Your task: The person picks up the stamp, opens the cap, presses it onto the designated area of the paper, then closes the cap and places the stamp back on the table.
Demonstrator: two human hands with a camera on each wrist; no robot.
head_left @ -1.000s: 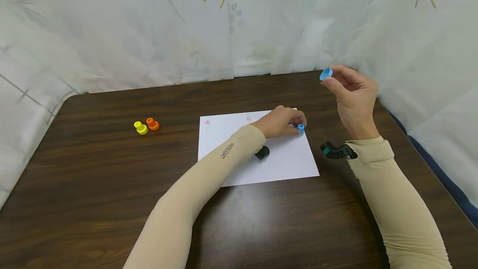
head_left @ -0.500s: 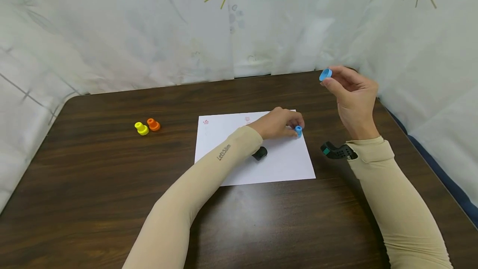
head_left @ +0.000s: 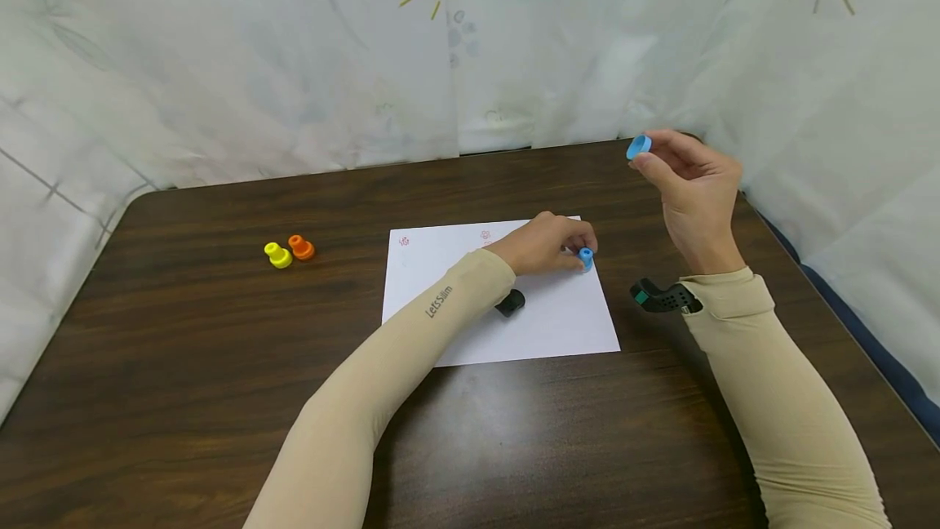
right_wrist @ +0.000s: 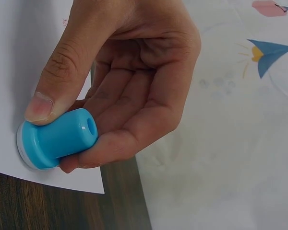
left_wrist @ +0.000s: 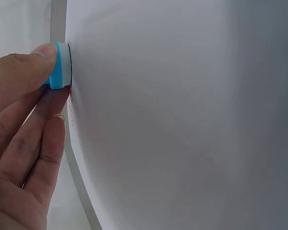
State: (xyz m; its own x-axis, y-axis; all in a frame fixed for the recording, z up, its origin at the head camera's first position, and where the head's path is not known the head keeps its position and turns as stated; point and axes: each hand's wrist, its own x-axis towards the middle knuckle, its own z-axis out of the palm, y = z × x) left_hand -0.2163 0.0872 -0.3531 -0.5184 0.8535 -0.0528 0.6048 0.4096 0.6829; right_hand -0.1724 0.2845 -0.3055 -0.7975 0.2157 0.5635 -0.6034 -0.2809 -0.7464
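Note:
A small blue stamp (head_left: 586,260) with a holed handle stands near the right edge of a white paper sheet (head_left: 558,333). My left hand (head_left: 543,244) pinches it between thumb and fingers. In the left wrist view, the white base of the stamp (left_wrist: 62,67) meets the paper. The right wrist view shows the stamp (right_wrist: 62,139) from the side, held by what looks like the same left hand (right_wrist: 129,76). Raised to the right, my right hand (head_left: 698,194) pinches a hollow blue cap (head_left: 639,147) by its rim.
A yellow stamp (head_left: 278,255) and an orange stamp (head_left: 301,248) stand on the dark wooden table (head_left: 184,333) at left. Small red prints (head_left: 485,235) mark the sheet's far side. A white curtain (head_left: 294,64) hangs behind the table.
The paper has slid slightly left and towards me, together with my left hand and the stamp. My right hand stays in place with the cap.

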